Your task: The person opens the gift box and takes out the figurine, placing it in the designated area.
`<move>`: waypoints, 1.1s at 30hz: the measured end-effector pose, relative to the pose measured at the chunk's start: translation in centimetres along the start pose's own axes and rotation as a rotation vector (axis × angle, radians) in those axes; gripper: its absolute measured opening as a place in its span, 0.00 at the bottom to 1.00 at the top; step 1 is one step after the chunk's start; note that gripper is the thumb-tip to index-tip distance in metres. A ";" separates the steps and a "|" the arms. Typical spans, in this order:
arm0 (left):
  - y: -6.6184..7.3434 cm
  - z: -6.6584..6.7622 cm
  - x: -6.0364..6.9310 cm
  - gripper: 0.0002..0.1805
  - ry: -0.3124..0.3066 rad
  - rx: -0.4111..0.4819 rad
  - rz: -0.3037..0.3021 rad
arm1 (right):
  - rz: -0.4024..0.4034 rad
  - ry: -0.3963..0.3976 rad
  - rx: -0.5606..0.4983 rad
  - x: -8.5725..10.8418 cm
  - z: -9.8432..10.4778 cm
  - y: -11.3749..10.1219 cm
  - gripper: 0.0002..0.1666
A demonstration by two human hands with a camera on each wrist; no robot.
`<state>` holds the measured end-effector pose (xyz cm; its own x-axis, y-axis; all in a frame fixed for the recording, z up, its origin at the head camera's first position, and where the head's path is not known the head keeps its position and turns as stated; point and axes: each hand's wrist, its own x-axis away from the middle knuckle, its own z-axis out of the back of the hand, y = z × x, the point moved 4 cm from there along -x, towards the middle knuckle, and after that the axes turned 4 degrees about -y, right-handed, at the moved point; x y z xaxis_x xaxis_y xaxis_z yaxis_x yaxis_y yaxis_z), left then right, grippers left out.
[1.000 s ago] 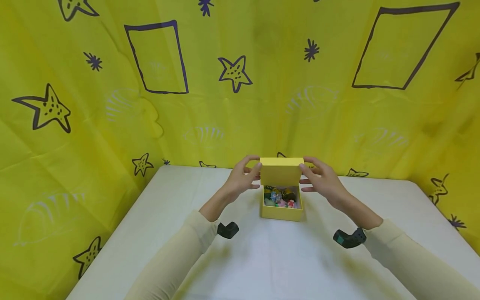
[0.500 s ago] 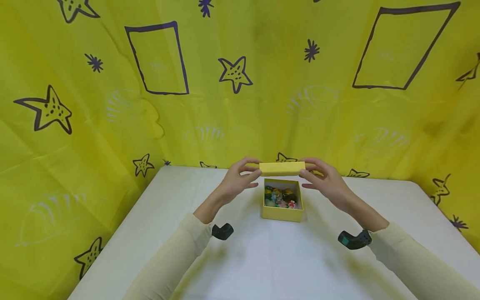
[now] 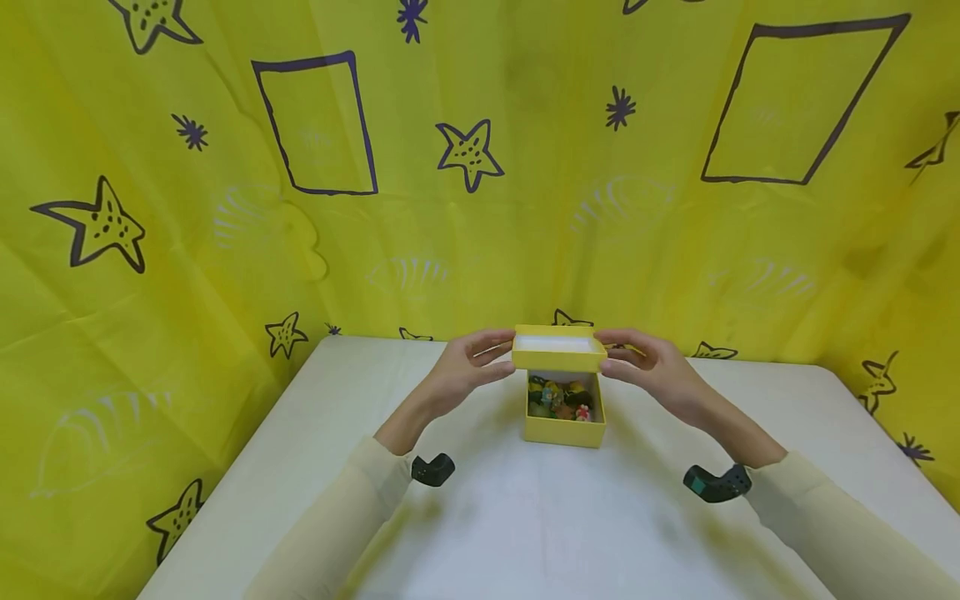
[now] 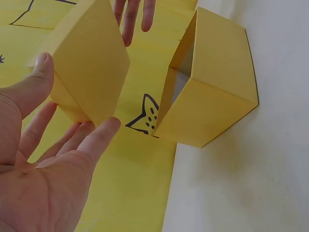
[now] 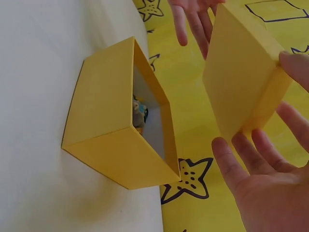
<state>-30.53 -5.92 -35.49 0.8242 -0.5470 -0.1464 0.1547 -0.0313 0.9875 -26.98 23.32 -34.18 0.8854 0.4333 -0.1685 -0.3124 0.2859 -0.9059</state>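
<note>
Lid (image 3: 558,361), one, is held by two hands (image 3: 463,372) (image 3: 660,371) above one box (image 3: 564,431).

From the person's head, one camera looked forward and down over both sleeves (image 3: 337,521), across the table (image 3: 510,525) to the curtain (image 3: 525,242) — the widest and most distant of the three views, set high enough to see into the box (image 3: 564,431). The wrist cameras worked close in, each looking past its own hand at the lid (image 3: 558,361) and the box's outer walls. Both were turned sideways: the table ran up the right of the left wrist's view, the left of the right wrist's. Lid, box and curtain appeared in all three — and each wrist camera caught the opposite hand, the right hand (image 4: 135,18) or the left hand (image 5: 195,21), at its top edge.
</note>
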 end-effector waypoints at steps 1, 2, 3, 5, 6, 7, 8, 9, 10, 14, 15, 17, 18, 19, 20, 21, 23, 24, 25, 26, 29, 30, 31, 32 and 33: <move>0.0 0.1 0.1 0.30 0.002 -0.006 0.008 | -0.007 -0.007 0.008 0.0 0.0 0.0 0.30; 0.0 0.2 0.1 0.31 0.000 -0.012 0.011 | -0.011 -0.014 0.013 0.0 0.0 0.0 0.32; 0.0 0.3 0.2 0.31 -0.001 -0.012 0.016 | -0.014 -0.022 0.010 0.0 0.0 0.0 0.33; 0.0 0.5 0.2 0.32 -0.005 -0.008 0.023 | -0.026 -0.034 0.003 0.1 0.0 0.0 0.36; 0.0 0.5 0.3 0.31 -0.007 -0.006 0.027 | -0.034 -0.040 -0.008 0.1 -0.1 -0.1 0.37; 0.0 0.5 0.3 0.31 -0.008 -0.005 0.029 | -0.043 -0.044 -0.016 0.1 -0.1 -0.1 0.38; 0.0 0.6 0.3 0.31 -0.009 -0.004 0.028 | -0.051 -0.048 -0.019 0.1 -0.1 -0.2 0.39; -0.1 0.6 0.3 0.31 -0.007 -0.004 0.029 | -0.062 -0.051 -0.025 0.1 -0.1 -0.2 0.40; -0.1 0.6 0.3 0.31 -0.005 -0.008 0.029 | -0.069 -0.056 -0.031 0.0 -0.2 -0.2 0.41; -0.1 0.8 0.5 0.32 0.000 -0.022 0.035 | -0.080 -0.075 -0.047 -0.1 -0.3 -0.3 0.44; -0.1 0.9 0.6 0.33 0.000 -0.029 0.041 | -0.082 -0.076 -0.049 -0.2 -0.3 -0.3 0.44; -0.1 1.1 0.7 0.33 0.000 -0.047 0.046 | -0.080 -0.077 -0.041 -0.4 -0.4 -0.3 0.44; -0.1 1.2 0.8 0.34 -0.001 -0.053 0.049 | -0.079 -0.079 -0.036 -0.5 -0.5 -0.3 0.45; -0.1 1.3 0.8 0.34 -0.001 -0.063 0.053 | -0.076 -0.079 -0.032 -0.6 -0.5 -0.3 0.45; -0.1 1.4 0.9 0.34 -0.001 -0.068 0.054 | -0.072 -0.083 -0.028 -0.6 -0.6 -0.3 0.45; -0.2 1.6 0.9 0.34 0.001 -0.071 0.057 | -0.069 -0.085 -0.023 -0.7 -0.7 -0.3 0.45; -0.2 1.9 1.1 0.34 0.005 -0.071 0.060 | -0.066 -0.093 -0.021 -1.0 -0.9 -0.2 0.45; -0.3 2.1 1.2 0.34 0.004 -0.069 0.061 | -0.066 -0.098 -0.023 -1.1 -1.0 -0.2 0.45; -0.3 2.2 1.3 0.34 0.005 -0.071 0.060 | -0.066 -0.100 -0.025 -1.2 -1.1 -0.2 0.45; -0.3 2.4 1.4 0.34 0.004 -0.074 0.056 | -0.066 -0.103 -0.024 -1.4 -1.3 -0.1 0.45; -0.3 3.1 1.8 0.35 0.003 -0.096 0.046 | -0.060 -0.109 -0.025 -1.8 -1.9 -0.1 0.45; -0.4 3.3 2.0 0.35 0.004 -0.102 0.044 | -0.056 -0.111 -0.027 -2.0 -2.1 -0.1 0.45; -0.4 3.5 2.2 0.35 0.006 -0.112 0.043 | -0.050 -0.114 -0.026 -2.2 -2.4 -0.1 0.45; -0.4 3.8 2.4 0.35 0.009 -0.119 0.044 | -0.045 -0.118 -0.024 -2.4 -2.7 -0.1 0.45; -0.5 4.0 2.5 0.35 0.010 -0.122 0.044 | -0.039 -0.123 -0.025 -2.5 -2.9 -0.2 0.45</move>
<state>-30.71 -10.68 -36.11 0.8370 -0.5372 -0.1041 0.1826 0.0950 0.9786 -28.14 19.66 -34.74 0.8473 0.5242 -0.0856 -0.2684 0.2835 -0.9206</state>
